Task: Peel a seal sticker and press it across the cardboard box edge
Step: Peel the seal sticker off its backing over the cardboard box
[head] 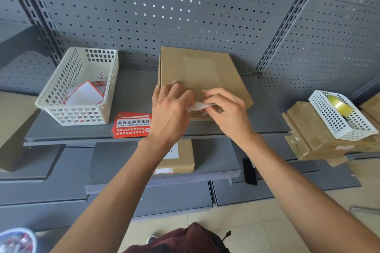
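Note:
A flat brown cardboard box [197,70] lies on the grey shelf [133,92], its near edge under my hands. My left hand [170,113] and my right hand [226,111] meet over that edge, and both pinch a seal sticker [198,106] whose white side faces up. A sliver of red shows beneath it at the box front. Whether the white piece is the backing or the sticker itself is unclear. A small stack of red seal stickers [132,125] with white print lies on the shelf left of my left hand.
A white perforated basket [82,86] with peeled backing papers stands at the shelf's left. Right, a smaller white basket [339,117] holding a tape roll [339,106] sits on stacked cardboard boxes [314,137]. Another box [181,158] lies on the lower shelf. Pegboard wall behind.

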